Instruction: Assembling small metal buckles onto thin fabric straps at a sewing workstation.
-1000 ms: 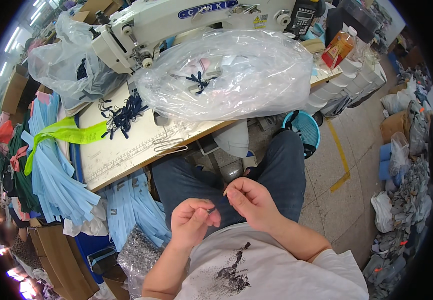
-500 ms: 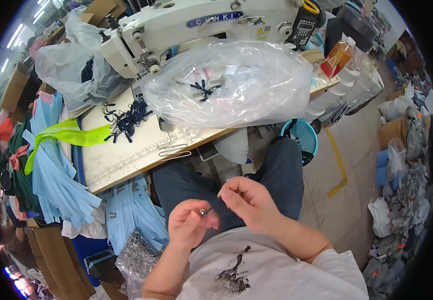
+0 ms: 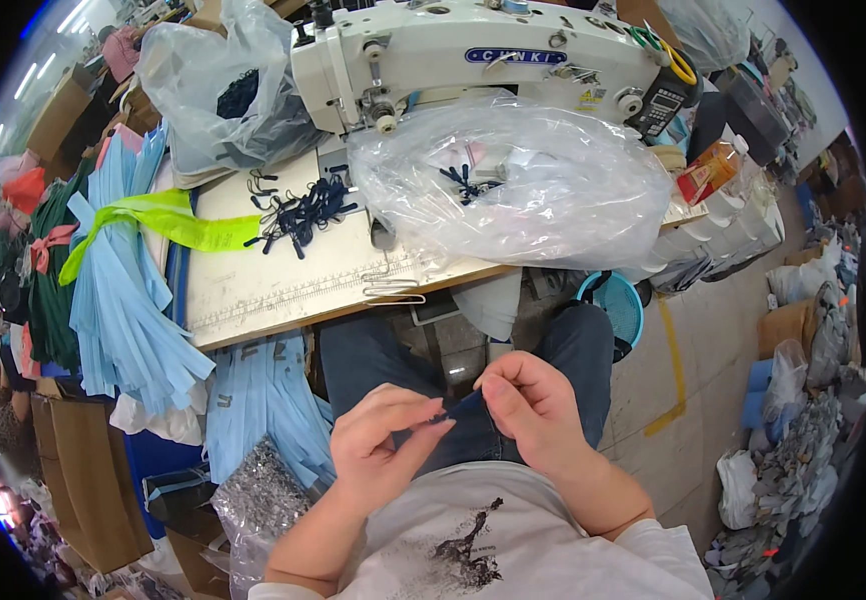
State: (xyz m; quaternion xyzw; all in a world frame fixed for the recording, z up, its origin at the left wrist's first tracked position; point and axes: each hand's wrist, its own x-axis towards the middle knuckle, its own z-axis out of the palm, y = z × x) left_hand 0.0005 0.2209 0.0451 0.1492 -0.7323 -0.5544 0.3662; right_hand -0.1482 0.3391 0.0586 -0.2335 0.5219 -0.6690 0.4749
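Above my lap, my left hand (image 3: 383, 445) pinches one end of a small dark blue strip (image 3: 465, 406) between thumb and fingertips. My right hand (image 3: 536, 412) grips its other end, so the strip stretches between the two hands. Its exact kind cannot be made out. On the white sewing table (image 3: 253, 290) lies a pile of dark blue cord zipper pulls (image 3: 308, 212), with several more visible at a clear plastic bag (image 3: 573, 200) beside it. Bent wire clips (image 3: 393, 290) lie at the table's front edge.
A white sewing machine (image 3: 433, 65) stands behind the bag. Light blue fabric strips (image 3: 118, 300) and a lime-green band (image 3: 183, 225) hang at the left. A blue basket (image 3: 618, 310) is on the floor to the right, and a bottle (image 3: 708, 172) stands at the table's right end.
The view has shifted, so the table sits further right. My left fingers have straightened into a pinch, and the dark strip now shows more plainly between both hands.
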